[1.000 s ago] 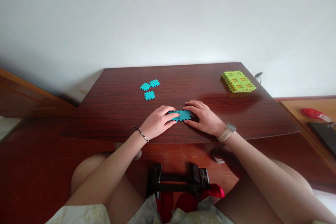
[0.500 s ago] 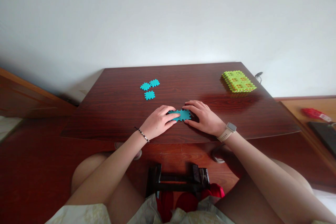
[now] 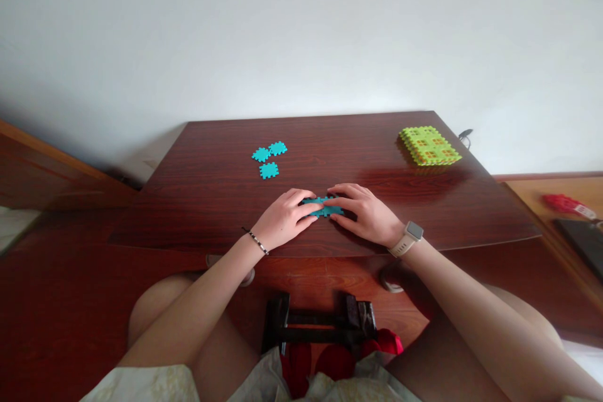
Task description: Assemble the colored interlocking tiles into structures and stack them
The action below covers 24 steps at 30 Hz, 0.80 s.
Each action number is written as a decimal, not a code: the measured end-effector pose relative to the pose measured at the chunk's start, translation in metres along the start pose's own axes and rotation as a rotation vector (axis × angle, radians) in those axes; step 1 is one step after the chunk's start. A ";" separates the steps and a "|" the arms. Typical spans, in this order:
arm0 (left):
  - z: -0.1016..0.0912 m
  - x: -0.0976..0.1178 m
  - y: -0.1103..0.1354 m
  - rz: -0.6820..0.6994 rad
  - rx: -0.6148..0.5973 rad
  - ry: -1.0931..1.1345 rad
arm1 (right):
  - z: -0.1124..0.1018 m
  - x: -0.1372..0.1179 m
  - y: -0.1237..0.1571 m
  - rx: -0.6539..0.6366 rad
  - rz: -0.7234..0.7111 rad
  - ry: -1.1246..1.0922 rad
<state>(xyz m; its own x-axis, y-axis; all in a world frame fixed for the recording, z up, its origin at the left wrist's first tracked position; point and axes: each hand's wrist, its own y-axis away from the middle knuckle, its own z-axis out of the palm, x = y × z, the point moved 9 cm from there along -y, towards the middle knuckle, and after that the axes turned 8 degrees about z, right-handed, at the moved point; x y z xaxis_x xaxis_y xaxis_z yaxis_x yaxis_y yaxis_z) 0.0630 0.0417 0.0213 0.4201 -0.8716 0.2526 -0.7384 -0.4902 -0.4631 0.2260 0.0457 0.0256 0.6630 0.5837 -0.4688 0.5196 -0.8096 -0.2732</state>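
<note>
Two teal interlocking tiles (image 3: 325, 209) with toothed edges lie side by side near the front of the table, partly covered by fingers. My left hand (image 3: 284, 217) grips the left tile by its far and near edges, index finger resting on top. My right hand (image 3: 365, 212) holds the right tile in the same way, its index finger across the top face. The index fingertips almost meet over the seam. Whether the teeth are fully engaged I cannot tell. Farther back on the left lie three loose teal tiles (image 3: 269, 170), two of them touching.
A yellow-green block of toothed panels with window cutouts (image 3: 429, 146) sits at the back right of the dark wooden table (image 3: 211, 201). Behind the table is a white wall (image 3: 301, 31). To the right, a red packet (image 3: 563, 203) lies on a lower wooden surface.
My right index finger has come down from the far edge onto the top of the right tile, pointing left. My left hand and the loose tiles have stayed in place.
</note>
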 end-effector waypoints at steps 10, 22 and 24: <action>0.001 0.000 -0.001 0.000 -0.019 -0.009 | 0.004 0.000 -0.002 0.019 0.013 -0.024; -0.001 0.003 -0.004 0.000 0.005 -0.035 | 0.010 -0.004 -0.004 0.030 0.000 0.000; -0.001 0.003 -0.004 -0.001 0.005 -0.040 | 0.010 -0.004 -0.004 0.037 0.008 -0.003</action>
<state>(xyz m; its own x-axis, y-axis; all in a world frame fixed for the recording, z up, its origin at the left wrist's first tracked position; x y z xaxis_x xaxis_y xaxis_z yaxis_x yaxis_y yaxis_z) 0.0666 0.0408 0.0242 0.4418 -0.8699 0.2193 -0.7354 -0.4912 -0.4669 0.2160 0.0465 0.0201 0.6655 0.5769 -0.4736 0.4937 -0.8161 -0.3003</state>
